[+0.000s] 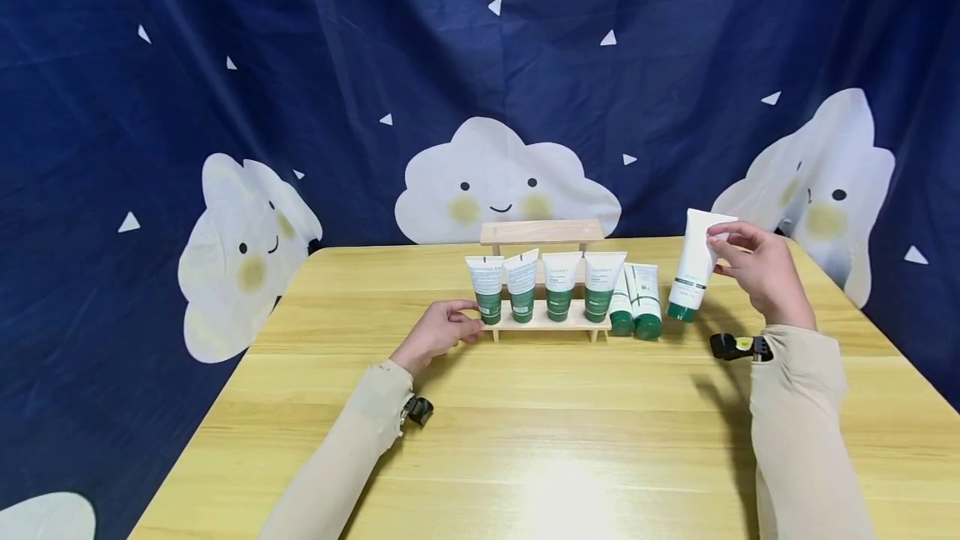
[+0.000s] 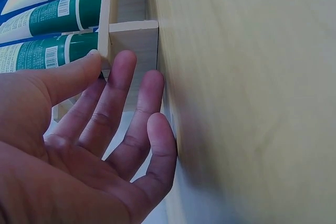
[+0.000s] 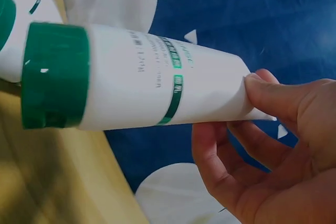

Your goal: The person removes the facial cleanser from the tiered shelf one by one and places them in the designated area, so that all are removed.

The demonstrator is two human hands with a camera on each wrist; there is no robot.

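Note:
A white squeeze tube with a green cap is pinched near its flat end by my right hand, cap down, right of the rack. My left hand holds the left end of a small two-tier wooden display rack, thumb at the shelf's edge and fingertips against its end in the left wrist view. On the lower shelf, several white-and-green tubes stand in a row on their caps, two with printed backs showing.
Two more white tubes with green caps stand beside the rack's right end, leaning close together. The rack's upper shelf rises behind the row. A wood-grain table lies beneath, and a dark blue cloud-print curtain hangs behind it.

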